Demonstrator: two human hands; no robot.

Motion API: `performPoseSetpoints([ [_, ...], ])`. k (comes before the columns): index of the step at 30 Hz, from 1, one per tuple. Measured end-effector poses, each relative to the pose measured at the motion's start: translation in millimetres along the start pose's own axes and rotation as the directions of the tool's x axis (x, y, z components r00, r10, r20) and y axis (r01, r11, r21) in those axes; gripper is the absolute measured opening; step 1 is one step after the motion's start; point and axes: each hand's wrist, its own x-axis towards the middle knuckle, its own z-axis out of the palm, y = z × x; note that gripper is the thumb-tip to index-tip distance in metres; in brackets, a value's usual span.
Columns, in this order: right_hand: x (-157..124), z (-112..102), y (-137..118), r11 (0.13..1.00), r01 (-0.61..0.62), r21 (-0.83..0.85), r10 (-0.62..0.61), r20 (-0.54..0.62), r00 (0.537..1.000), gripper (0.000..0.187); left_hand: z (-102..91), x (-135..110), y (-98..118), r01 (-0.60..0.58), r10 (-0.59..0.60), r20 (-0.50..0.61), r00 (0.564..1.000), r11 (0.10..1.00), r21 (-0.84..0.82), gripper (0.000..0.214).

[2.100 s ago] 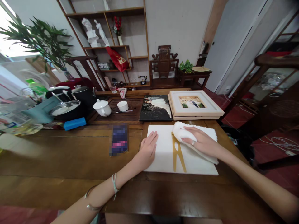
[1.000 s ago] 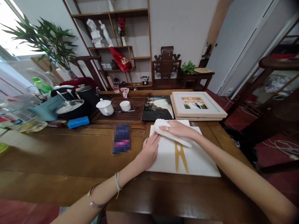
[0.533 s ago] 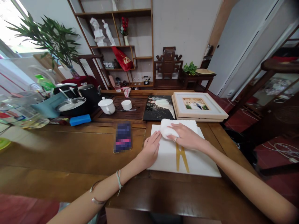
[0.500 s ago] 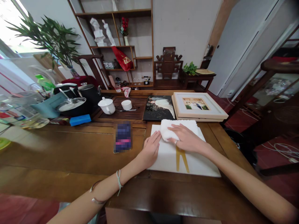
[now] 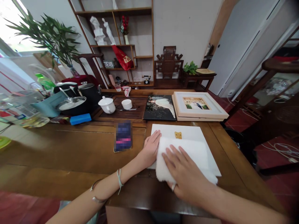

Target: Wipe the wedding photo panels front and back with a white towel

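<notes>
A white board (image 5: 211, 155) lies flat at the table's front right. A small gold-coloured piece with dark dots (image 5: 178, 135) shows on it above a folded white towel (image 5: 193, 147). My right hand (image 5: 184, 174) presses this towel down on the board's lower part, fingers stretched over it and the ringed digit at its near edge. The towel reaches past the board's front edge and hides whatever lies beneath. At the board's left edge rests my left hand (image 5: 150, 149), fingers extended and touching the board beside the towel.
Left of the board lies a phone-like item with a blurred face (image 5: 123, 136). Behind are a black picture panel (image 5: 149, 113) and stacked white frames (image 5: 178, 109). A lidded white teapot (image 5: 106, 105), white cup (image 5: 126, 104) and blue block (image 5: 80, 119) stand further left.
My right hand has drawn the towel from the board's upper part down toward me. The long gold legs are now covered, and the gold top piece is exposed. My left hand has stayed put.
</notes>
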Motion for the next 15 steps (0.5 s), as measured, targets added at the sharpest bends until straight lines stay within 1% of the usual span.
performPoseSetpoints([
  [2,19.4,0.0,21.0,0.997,-0.072,-0.006,0.073,0.039,0.997,0.064,0.0,1.0,1.8,0.014,-0.014,-0.005,1.0,1.0,-0.001,0.049],
  [5,50.8,4.8,49.3,0.984,-0.166,-0.057,0.169,0.045,0.985,0.063,-0.7,2.8,4.3,0.028,-0.028,-0.012,1.0,0.999,-0.023,0.048],
  [8,68.6,8.3,62.4,0.979,-0.174,-0.101,0.179,0.035,0.983,0.063,-1.4,4.0,5.4,0.041,-0.042,-0.016,0.999,0.998,-0.037,0.047],
  [9,68.9,8.4,61.8,0.981,-0.157,-0.113,0.162,0.039,0.986,0.063,-1.4,4.0,5.5,0.042,-0.043,-0.015,0.999,0.998,-0.037,0.047],
  [11,60.1,7.1,53.0,0.987,-0.107,-0.123,0.114,0.052,0.992,0.062,-1.3,3.6,5.2,0.037,-0.038,-0.016,0.999,0.999,-0.03,0.048],
  [13,40.9,5.1,36.1,0.993,-0.046,-0.104,0.052,0.052,0.997,0.063,-1.2,2.9,4.5,0.03,-0.03,-0.014,0.999,0.999,-0.019,0.048],
  [15,16.9,3.3,16.5,0.997,0.025,-0.069,-0.023,0.023,0.999,0.068,-1.5,2.3,3.7,0.031,-0.031,-0.007,0.999,0.999,-0.008,0.047],
])
